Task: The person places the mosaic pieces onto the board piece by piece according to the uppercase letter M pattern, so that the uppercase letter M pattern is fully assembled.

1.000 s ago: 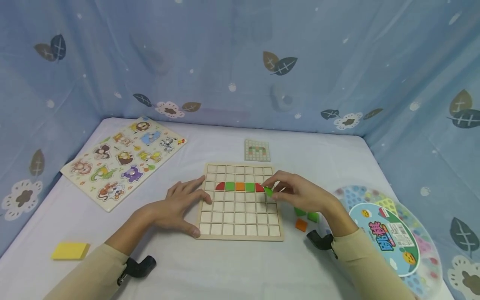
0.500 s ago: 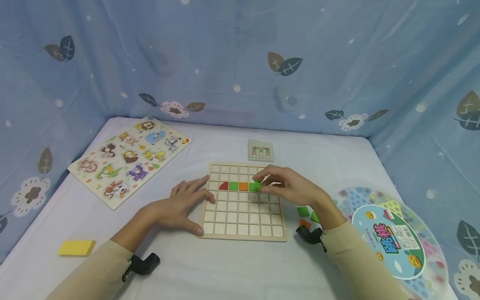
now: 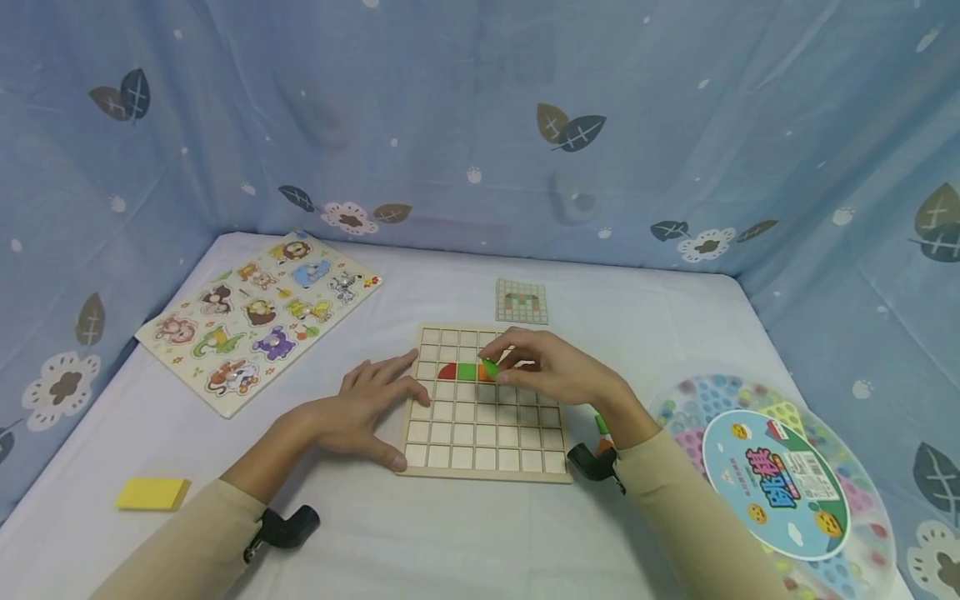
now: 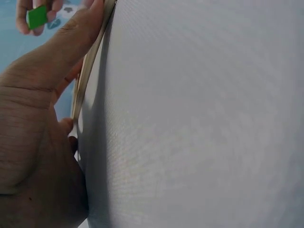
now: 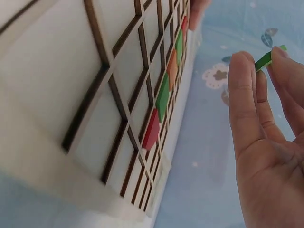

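Observation:
My right hand (image 3: 558, 367) pinches a green square tile (image 3: 490, 367) between thumb and fingers, held tilted above the wooden grid board (image 3: 476, 435). The right wrist view shows this green tile (image 5: 264, 61) apart from the board. One row of the board holds a red rounded tile (image 3: 447, 372), a green tile (image 3: 467, 372) and an orange tile (image 3: 482, 374); in the right wrist view a second green tile (image 5: 162, 97) and a second red tile (image 5: 151, 130) continue it. My left hand (image 3: 363, 408) touches the board's left side, fingers spread, thumb at the near corner.
A small pattern card (image 3: 522, 302) lies behind the board. Loose green tiles (image 3: 602, 424) sit right of it, partly behind my wrist. An animal puzzle (image 3: 258, 325) lies back left, a yellow block (image 3: 153, 494) front left, a round game package (image 3: 776, 483) at right.
My right hand has moved left along the filled row, carrying the green tile from the row's right end to over the orange tile. My left hand stays at the board's edge.

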Motion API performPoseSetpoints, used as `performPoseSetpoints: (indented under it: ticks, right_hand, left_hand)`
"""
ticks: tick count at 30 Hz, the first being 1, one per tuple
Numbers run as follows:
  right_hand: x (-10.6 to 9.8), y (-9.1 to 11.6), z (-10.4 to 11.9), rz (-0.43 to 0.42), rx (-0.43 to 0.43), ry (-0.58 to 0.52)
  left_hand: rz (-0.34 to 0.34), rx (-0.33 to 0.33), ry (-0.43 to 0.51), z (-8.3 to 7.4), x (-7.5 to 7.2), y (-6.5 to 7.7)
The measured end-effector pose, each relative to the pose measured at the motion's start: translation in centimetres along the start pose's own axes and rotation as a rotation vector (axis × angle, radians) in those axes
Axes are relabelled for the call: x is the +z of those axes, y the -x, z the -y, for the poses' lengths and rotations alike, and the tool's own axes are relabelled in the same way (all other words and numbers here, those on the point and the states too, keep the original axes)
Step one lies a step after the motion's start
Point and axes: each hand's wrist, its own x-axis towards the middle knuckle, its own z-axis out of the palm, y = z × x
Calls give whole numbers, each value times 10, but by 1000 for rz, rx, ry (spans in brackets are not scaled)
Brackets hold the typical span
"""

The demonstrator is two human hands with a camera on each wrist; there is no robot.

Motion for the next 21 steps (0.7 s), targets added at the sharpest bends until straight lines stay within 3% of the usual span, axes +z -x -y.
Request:
performPoseSetpoints:
  ticks: [12,21]
  right_hand:
    - [9,-24,-5,22,-7,-5]
    - [17,-42,-5,47,-14,130]
  left_hand:
    - [18,-13,-8,-2,-2,-2]
    - [16,-19,-6,0,-1,-1]
